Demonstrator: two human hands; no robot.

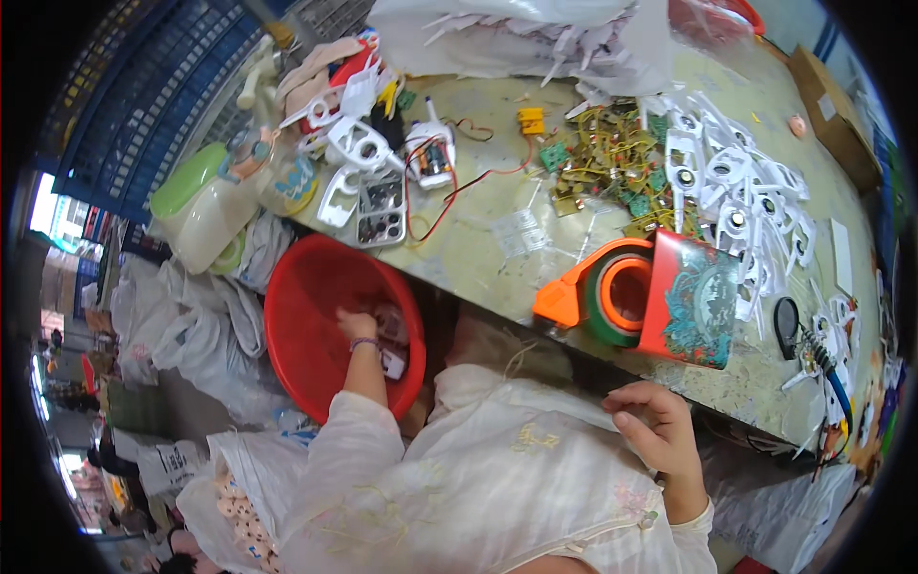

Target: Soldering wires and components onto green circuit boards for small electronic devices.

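My left hand (358,326) reaches down inside a red plastic basin (296,277), its fingers loosely stretched and nothing visible in them. Beside it, a few white plastic parts (392,362) lie along the basin's right side. My right hand (655,421) hovers by the table's front edge, fingers lightly bent and apart from the thumb, holding nothing that I can see. Just beyond it on the table (459,239) stand an orange tape dispenser (564,295) with a green-edged roll and a red patterned box (693,301).
Green circuit boards with wires (612,158) are heaped mid-table, next to many white plastic housings (732,191). A compartment tray (381,206) sits at the left edge near a wired white device (432,158). A cable with a black end (818,349) lies at right. Plastic bags (182,306) crowd the left.
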